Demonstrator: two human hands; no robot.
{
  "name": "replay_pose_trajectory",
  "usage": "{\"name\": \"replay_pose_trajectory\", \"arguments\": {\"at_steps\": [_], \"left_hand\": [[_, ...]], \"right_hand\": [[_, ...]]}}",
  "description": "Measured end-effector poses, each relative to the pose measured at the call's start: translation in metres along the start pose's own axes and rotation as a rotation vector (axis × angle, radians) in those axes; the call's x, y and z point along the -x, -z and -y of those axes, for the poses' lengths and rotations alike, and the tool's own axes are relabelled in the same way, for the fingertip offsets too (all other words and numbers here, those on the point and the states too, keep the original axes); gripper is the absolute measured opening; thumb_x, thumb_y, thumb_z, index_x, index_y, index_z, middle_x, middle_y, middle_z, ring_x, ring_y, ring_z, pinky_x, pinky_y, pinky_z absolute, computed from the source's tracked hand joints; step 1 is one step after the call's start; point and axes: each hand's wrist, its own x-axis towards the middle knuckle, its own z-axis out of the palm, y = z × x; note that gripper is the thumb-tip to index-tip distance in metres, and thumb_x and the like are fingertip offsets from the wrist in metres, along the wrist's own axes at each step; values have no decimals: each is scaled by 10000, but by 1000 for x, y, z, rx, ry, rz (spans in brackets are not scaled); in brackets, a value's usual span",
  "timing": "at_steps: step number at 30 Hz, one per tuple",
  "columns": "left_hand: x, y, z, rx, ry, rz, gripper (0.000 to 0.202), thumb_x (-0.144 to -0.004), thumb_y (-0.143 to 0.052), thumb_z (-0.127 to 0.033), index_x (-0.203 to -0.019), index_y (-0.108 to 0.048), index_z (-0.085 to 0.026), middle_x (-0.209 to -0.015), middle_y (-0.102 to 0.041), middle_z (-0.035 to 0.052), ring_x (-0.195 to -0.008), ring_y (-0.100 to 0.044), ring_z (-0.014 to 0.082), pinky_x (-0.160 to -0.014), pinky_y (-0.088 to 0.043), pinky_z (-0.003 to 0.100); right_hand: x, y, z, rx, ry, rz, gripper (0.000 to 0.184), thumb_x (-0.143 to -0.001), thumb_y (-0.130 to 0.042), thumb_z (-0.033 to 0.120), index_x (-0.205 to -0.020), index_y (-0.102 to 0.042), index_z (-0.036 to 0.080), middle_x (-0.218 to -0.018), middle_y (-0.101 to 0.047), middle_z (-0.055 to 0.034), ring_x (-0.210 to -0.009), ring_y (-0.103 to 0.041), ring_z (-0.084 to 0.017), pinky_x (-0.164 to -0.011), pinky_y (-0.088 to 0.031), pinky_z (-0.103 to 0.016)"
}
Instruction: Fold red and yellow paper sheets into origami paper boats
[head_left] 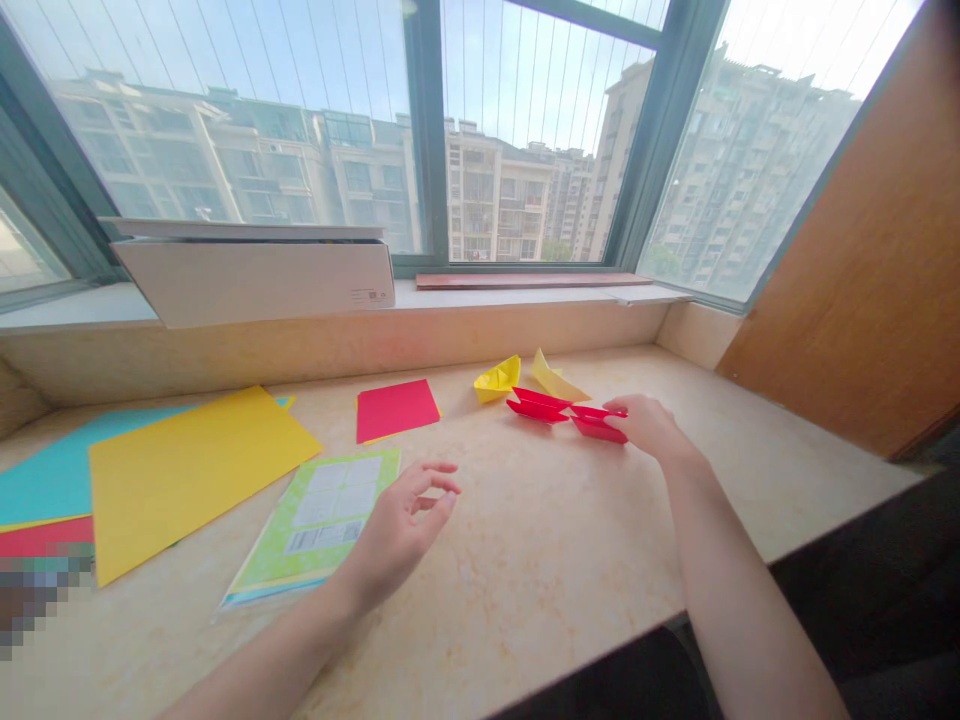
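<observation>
1. Red folded paper boat (537,405) and second red boat (598,428) lay almost end to end, right of centre, on the marble ledge (547,570).
2. Right hand (651,428): fingers pressed together, tips touching the second red boat's right end; thumb hidden.
3. Left hand (396,535): fingers loosely curled, pinching nothing, held just right of a green printed packet (315,515).
4. Farther: yellow paper boat (496,380), yellow folded paper (555,377), red sheet (396,410). Far left: yellow sheet (195,480) overlapping blue sheet (67,470).
</observation>
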Motion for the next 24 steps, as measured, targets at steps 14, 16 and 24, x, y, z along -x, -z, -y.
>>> {"name": "replay_pose_trajectory", "arguments": {"at_steps": [14,16,24], "left_hand": [[1,0,-1,-11,-3,4,194,-905,-599,-351,-905,-723,-202,-1206,-685,112,-1126,-660,267,-874,-595,384],[1,-1,-1,-10,-5,-2,201,-909,-594,-353,-906,-724,-201,-1207,-685,112,-1091,-671,259,-864,-595,380],[1,-3,2,-40,-16,32,215,-919,-583,-365,-902,-726,-205,-1179,-699,103,-1034,-687,246,-858,-593,372]], "right_hand": [[-1,-2,-2,43,-19,-32,220,-879,-638,204,-932,-840,273,-942,-807,-77,-925,-725,-290,-854,-481,-421],[-1,-3,7,40,3,-87,253,-910,-598,207,-999,-829,261,-1013,-803,-93,-997,-711,-305,-893,-474,-438],[7,-34,79,34,353,-170,313,-1017,-487,231,-1182,-753,247,-1284,-721,-81,-1186,-625,-262,-1035,-408,-407]]}}
